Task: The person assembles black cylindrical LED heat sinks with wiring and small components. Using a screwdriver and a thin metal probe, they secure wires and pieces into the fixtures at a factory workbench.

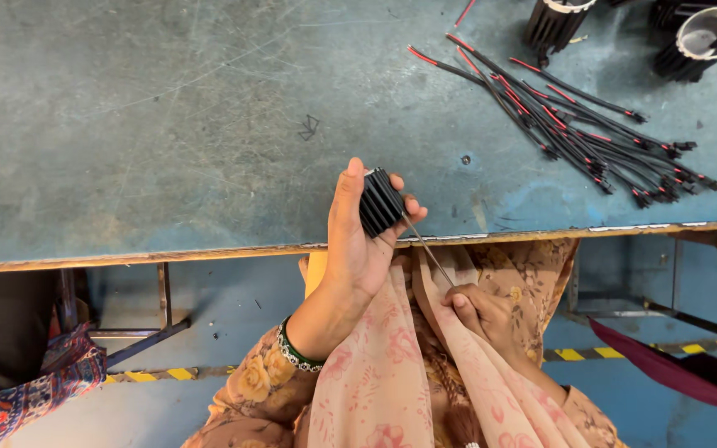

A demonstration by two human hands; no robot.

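Observation:
My left hand [357, 241] is raised at the table's front edge, its fingers wrapped around a small black ribbed cylinder [379, 202]. From the cylinder's lower side a thin wire [426, 249] runs down and to the right. Lower down, over my lap, my right hand [481, 314] pinches the far end of that wire. A floral scarf lies between the two hands.
A scratched blue-grey table [168, 124] fills the upper view. A pile of several black-and-red wires [591, 124] lies at the right. More black ribbed cylinders [553, 21] stand at the top right, one with a white rim [699, 41]. Another person's patterned cloth [10, 390] shows at lower left.

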